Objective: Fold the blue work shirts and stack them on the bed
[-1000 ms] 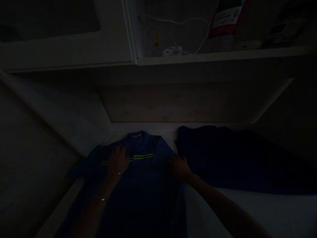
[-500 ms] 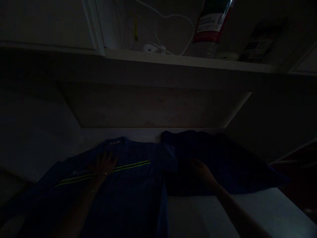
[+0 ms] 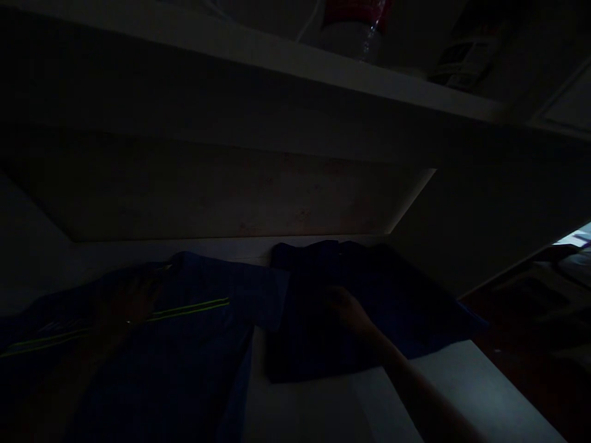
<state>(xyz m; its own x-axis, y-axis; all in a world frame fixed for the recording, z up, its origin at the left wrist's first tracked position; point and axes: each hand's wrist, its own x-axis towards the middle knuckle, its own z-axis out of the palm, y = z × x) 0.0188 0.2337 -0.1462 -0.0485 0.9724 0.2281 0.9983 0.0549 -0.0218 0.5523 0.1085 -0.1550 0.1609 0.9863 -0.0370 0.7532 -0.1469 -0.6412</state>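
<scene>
A blue T-shirt with two yellow-green stripes and faint lettering lies spread out at the left. My left hand, a thin band at its wrist, rests flat on its chest below the collar, fingers apart. To the right lies a darker navy garment, its kind hard to make out in the dim light. The shirt's short sleeve reaches over its left edge. My right hand is on the navy garment with curled fingers that seem to grip the cloth; the fingertips are hard to see.
The garments lie on a pale surface against a recessed back panel. Above runs a shelf edge holding a bottle with a red label and a dark packet. Blurred items lie beyond the right side.
The view has turned right and tilted down, so everything sits further left and less of the shelf shows. Both hands stay on their garments. The navy garment's lower left corner has spread lower.
</scene>
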